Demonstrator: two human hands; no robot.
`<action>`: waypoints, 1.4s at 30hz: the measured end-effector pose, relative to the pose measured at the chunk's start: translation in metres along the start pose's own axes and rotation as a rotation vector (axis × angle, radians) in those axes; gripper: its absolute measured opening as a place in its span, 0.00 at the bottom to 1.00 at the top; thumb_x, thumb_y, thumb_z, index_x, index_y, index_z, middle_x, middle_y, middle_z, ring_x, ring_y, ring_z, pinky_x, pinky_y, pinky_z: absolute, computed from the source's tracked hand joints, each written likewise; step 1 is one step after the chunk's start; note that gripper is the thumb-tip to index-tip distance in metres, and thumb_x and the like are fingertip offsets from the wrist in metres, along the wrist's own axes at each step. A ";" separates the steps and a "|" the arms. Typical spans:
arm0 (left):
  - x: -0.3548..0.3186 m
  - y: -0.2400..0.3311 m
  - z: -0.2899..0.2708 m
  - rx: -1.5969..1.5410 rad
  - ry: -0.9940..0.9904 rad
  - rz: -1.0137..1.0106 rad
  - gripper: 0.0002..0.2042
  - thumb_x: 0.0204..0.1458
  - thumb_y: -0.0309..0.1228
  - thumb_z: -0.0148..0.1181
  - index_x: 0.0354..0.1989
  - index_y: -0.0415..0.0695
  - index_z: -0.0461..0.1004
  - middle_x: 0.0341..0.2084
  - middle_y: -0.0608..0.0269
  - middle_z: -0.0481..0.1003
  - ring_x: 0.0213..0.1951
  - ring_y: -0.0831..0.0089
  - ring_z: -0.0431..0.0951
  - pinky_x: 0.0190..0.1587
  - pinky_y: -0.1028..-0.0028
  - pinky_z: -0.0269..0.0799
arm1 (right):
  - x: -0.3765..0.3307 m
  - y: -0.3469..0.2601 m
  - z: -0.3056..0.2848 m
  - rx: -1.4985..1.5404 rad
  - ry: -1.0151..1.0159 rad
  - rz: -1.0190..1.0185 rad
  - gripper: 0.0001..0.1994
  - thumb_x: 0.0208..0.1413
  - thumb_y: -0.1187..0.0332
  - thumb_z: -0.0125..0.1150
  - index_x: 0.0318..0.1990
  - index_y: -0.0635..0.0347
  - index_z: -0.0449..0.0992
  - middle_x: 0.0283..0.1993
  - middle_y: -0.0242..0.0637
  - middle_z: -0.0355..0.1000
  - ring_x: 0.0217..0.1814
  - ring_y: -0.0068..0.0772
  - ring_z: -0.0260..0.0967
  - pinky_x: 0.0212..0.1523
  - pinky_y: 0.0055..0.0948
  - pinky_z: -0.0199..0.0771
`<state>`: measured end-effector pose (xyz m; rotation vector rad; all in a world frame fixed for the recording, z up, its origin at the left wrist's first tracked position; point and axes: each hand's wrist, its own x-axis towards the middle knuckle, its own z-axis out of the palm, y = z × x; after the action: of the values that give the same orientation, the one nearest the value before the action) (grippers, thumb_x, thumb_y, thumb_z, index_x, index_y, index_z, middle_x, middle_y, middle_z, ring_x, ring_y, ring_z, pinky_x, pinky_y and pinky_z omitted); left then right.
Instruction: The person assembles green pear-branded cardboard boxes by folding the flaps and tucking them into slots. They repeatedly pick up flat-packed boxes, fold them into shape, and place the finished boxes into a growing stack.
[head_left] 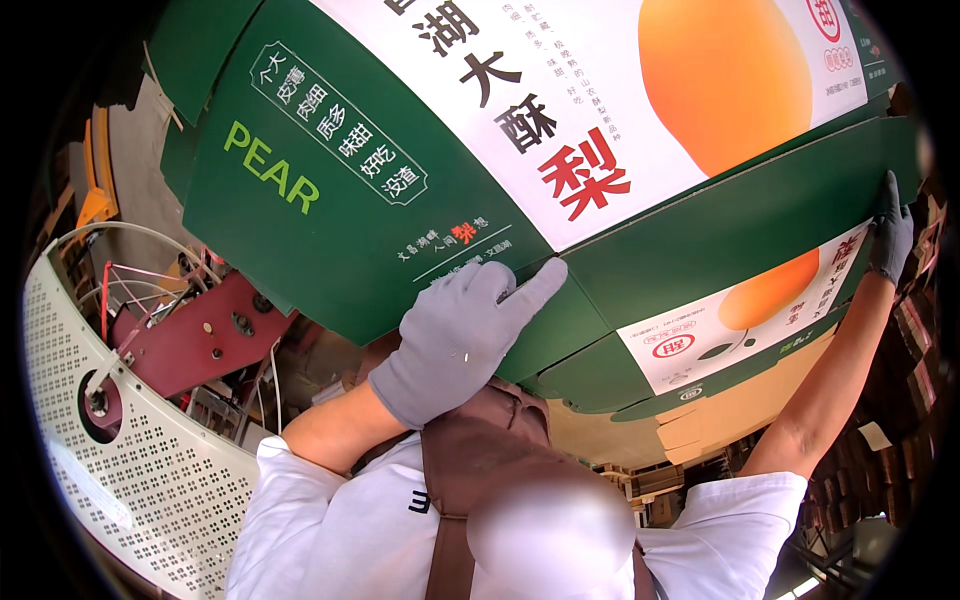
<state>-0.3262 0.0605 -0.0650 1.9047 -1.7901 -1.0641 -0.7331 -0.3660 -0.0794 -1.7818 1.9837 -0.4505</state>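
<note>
From the head view: across the top and middle, a large green carton (700, 215), creased between broad panels, with white printed areas and pictures of orange fruit. No telling the contents. Close by the crease, at the carton's near left part, the gray-gloved left hand (478, 335), with one digit stretched over the printed board and the rest bent. At the far right end, the gray-gloved right hand (893, 232), with fingers reaching up along the edge. Cannot tell how firmly gripped at either place. Below the carton, bare tan cardboard (630, 440). To the left, a cream perforated guard (150, 490) around a maroon machine part (205, 335), with gray floor (150, 165) and a yellow frame (97, 170) beyond. To the right, dark stacks of brown board (890, 420). Along the top, carton cut off by the picture's rim. Near the carton's lower left corner, little room beside the maroon part; farther up, a wider gap over floor. Just past the right hand, stacks again. Below, a brown apron (480, 440) and white shirt (330, 530).
</note>
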 end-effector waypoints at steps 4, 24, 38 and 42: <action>0.000 -0.002 -0.001 0.001 -0.016 -0.001 0.26 0.46 0.25 0.66 0.58 0.49 0.76 0.28 0.64 0.68 0.29 0.68 0.73 0.31 0.70 0.71 | 0.003 0.004 -0.004 -0.085 -0.014 0.058 0.26 0.54 0.48 0.69 0.45 0.65 0.82 0.33 0.25 0.74 0.26 0.15 0.62 0.27 0.18 0.60; 0.000 -0.008 -0.005 -0.065 -0.019 -0.012 0.27 0.46 0.24 0.66 0.59 0.50 0.76 0.28 0.64 0.69 0.28 0.68 0.73 0.30 0.70 0.71 | 0.008 0.009 -0.006 -0.103 -0.005 -0.003 0.27 0.53 0.45 0.69 0.40 0.66 0.82 0.27 0.24 0.69 0.22 0.15 0.57 0.23 0.19 0.55; 0.001 -0.012 -0.004 -0.017 -0.006 0.008 0.26 0.46 0.25 0.66 0.58 0.49 0.76 0.27 0.65 0.69 0.27 0.70 0.72 0.28 0.72 0.71 | 0.012 0.008 0.006 -0.035 -0.026 0.024 0.24 0.56 0.48 0.67 0.41 0.66 0.82 0.27 0.24 0.69 0.22 0.14 0.57 0.24 0.19 0.56; 0.003 -0.011 -0.008 0.004 -0.014 0.009 0.27 0.47 0.24 0.65 0.59 0.48 0.75 0.27 0.66 0.67 0.26 0.70 0.72 0.28 0.72 0.70 | 0.006 -0.001 0.006 -0.113 -0.060 -0.067 0.24 0.57 0.49 0.67 0.42 0.66 0.82 0.29 0.25 0.70 0.24 0.15 0.59 0.25 0.18 0.58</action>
<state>-0.3128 0.0575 -0.0674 1.8947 -1.8073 -1.0741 -0.7294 -0.3720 -0.0847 -1.9124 1.9483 -0.3077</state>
